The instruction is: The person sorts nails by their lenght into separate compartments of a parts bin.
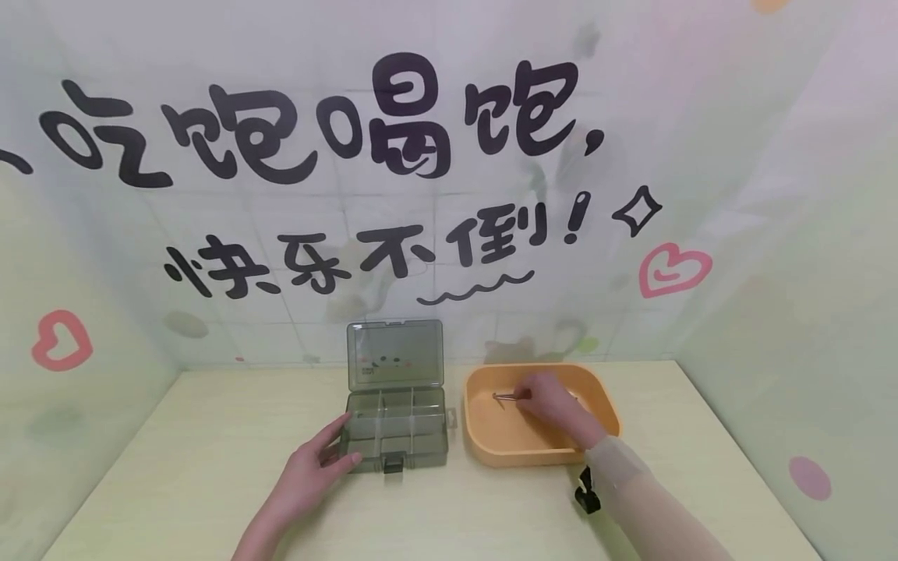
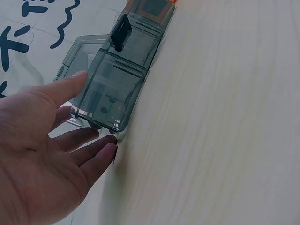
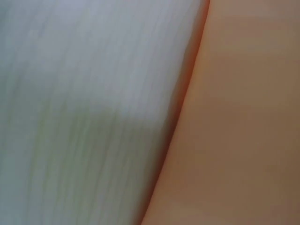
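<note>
A grey see-through compartment box [image 1: 396,444] stands on the table with its lid [image 1: 395,354] raised at the back. My left hand [image 1: 309,471] holds the box's left end, thumb on the front rim and fingers at the side. In the left wrist view, the left hand [image 2: 51,154] has its thumb against the box [image 2: 110,86], the other fingers loosely bent around the end. Inside the orange tray [image 1: 491,458], my right hand [image 1: 550,401] pinches a small thin silvery metal piece [image 1: 503,396], its exact kind unclear. The right wrist view shows only the tray's wall [image 3: 229,122], not the hand.
The tray stands just right of the box, near the back wall. A black clip-like object [image 1: 587,495] is by the right wrist, below the tray's front edge. Printed sheeting [image 1: 435,195] closes the back and both sides of the light wooden table [image 1: 449,522].
</note>
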A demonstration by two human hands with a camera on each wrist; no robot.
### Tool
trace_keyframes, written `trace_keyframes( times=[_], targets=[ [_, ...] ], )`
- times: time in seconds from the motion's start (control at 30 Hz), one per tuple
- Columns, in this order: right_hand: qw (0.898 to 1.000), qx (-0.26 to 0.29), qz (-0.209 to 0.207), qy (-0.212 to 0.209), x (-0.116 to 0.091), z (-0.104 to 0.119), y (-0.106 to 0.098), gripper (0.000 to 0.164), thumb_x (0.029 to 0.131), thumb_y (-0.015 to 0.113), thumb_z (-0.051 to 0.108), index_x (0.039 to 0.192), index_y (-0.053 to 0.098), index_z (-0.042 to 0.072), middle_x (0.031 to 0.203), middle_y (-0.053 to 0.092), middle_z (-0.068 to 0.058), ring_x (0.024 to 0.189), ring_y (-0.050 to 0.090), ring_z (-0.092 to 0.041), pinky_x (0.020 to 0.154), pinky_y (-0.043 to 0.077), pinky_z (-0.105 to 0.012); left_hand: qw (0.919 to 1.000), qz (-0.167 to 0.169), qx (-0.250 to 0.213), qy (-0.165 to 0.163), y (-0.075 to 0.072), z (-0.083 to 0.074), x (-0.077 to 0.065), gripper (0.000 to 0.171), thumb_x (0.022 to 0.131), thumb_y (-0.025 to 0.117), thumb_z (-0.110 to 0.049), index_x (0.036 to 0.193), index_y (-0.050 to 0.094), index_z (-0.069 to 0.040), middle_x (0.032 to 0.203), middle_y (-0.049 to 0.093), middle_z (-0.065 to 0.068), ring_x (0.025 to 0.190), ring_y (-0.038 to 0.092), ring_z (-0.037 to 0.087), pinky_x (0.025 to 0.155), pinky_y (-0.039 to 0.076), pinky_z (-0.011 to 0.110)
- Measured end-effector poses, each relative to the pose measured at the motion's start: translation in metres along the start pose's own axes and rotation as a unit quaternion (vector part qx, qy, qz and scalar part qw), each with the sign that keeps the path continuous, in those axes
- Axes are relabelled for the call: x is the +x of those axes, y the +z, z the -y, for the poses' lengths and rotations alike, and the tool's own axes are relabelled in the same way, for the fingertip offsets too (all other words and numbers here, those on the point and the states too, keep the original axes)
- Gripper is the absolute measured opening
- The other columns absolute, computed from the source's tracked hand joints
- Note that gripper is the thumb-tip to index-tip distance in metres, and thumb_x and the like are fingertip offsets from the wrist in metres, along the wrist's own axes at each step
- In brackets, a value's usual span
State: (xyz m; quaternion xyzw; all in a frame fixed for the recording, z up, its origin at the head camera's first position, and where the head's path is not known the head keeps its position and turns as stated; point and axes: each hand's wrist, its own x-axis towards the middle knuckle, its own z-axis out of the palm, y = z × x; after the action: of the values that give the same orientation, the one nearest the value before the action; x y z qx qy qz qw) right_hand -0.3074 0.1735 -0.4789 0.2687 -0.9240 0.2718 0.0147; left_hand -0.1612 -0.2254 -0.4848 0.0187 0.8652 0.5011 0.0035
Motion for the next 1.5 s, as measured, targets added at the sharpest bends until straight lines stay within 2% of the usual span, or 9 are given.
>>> trace_keyframes(
  times=[0.2, 0.43, 0.53, 0.83, 0.97, 1.2, 1.5],
  targets=[
    [1.0, 0.001, 0.014, 0.0, 0.0029, -0.0001, 0.001, 0.012, 0.088, 0.072, -0.004, 0.085, 0.079, 0.005, 0.079, 0.07, 0.003, 0.069, 0.052, -0.01, 0.064, 0.05, -0.025, 1.0, -0.001, 0.002, -0.002, 0.0005, 0.0003, 0.0, 0.073, 0.096, 0.075, -0.022, 0.158, 0.039, -0.007, 0.153, 0.04, 0.033, 0.127, 0.053, 0.053, 0.1, 0.055, 0.05],
    [1.0, -0.002, 0.011, -0.027, 0.0034, -0.0032, 0.0021, 0.019, 0.085, 0.067, -0.009, 0.077, 0.076, 0.005, 0.072, 0.064, 0.003, 0.065, 0.048, -0.01, 0.059, 0.042, -0.021, 1.0, -0.002, 0.001, 0.001, 0.0008, -0.001, -0.0001, 0.072, 0.097, 0.074, -0.021, 0.158, 0.039, -0.007, 0.153, 0.04, 0.034, 0.127, 0.053, 0.053, 0.1, 0.054, 0.05],
    [1.0, -0.008, 0.009, -0.027, 0.0036, -0.0033, 0.003, 0.018, 0.085, 0.066, -0.008, 0.077, 0.076, 0.005, 0.072, 0.065, 0.002, 0.065, 0.049, -0.01, 0.06, 0.045, -0.023, 1.0, -0.001, -0.001, 0.001, 0.0008, -0.0012, 0.0001, 0.072, 0.097, 0.074, -0.021, 0.158, 0.038, -0.007, 0.153, 0.04, 0.034, 0.127, 0.054, 0.052, 0.101, 0.054, 0.051],
    [0.999, -0.034, 0.027, 0.013, 0.0028, -0.0006, 0.0056, 0.018, 0.092, 0.065, -0.003, 0.084, 0.077, 0.007, 0.079, 0.069, 0.001, 0.071, 0.057, -0.012, 0.07, 0.057, -0.033, 1.0, -0.003, -0.003, 0.002, 0.0011, -0.001, 0.0011, 0.073, 0.097, 0.074, -0.02, 0.158, 0.037, -0.005, 0.152, 0.039, 0.034, 0.131, 0.05, 0.051, 0.104, 0.051, 0.05],
    [0.999, -0.021, 0.015, 0.023, 0.0019, -0.0025, 0.0064, 0.015, 0.093, 0.066, -0.001, 0.085, 0.075, 0.007, 0.08, 0.068, 0.0, 0.072, 0.056, -0.013, 0.07, 0.056, -0.034, 1.0, -0.002, -0.004, 0.004, 0.0014, -0.0002, 0.0015, 0.073, 0.097, 0.073, -0.02, 0.158, 0.037, -0.005, 0.154, 0.037, 0.033, 0.137, 0.044, 0.05, 0.108, 0.047, 0.049],
    [0.999, -0.01, -0.002, 0.033, 0.0002, -0.0014, 0.0069, 0.013, 0.095, 0.068, 0.001, 0.084, 0.072, 0.007, 0.078, 0.064, 0.001, 0.072, 0.055, -0.013, 0.07, 0.055, -0.033, 0.9998, 0.004, -0.021, 0.0, 0.0015, 0.0016, 0.0011, 0.074, 0.097, 0.073, -0.02, 0.159, 0.036, -0.005, 0.157, 0.033, 0.033, 0.139, 0.04, 0.05, 0.106, 0.049, 0.045],
    [0.997, 0.051, -0.024, 0.057, -0.0008, 0.0053, 0.0029, 0.009, 0.097, 0.066, 0.001, 0.091, 0.072, 0.004, 0.082, 0.066, -0.001, 0.074, 0.055, -0.013, 0.069, 0.053, -0.032, 0.9997, 0.006, -0.023, 0.004, 0.001, 0.0012, 0.0014, 0.074, 0.097, 0.073, -0.02, 0.159, 0.035, -0.005, 0.158, 0.032, 0.032, 0.14, 0.039, 0.05, 0.106, 0.049, 0.045]
  ],
)
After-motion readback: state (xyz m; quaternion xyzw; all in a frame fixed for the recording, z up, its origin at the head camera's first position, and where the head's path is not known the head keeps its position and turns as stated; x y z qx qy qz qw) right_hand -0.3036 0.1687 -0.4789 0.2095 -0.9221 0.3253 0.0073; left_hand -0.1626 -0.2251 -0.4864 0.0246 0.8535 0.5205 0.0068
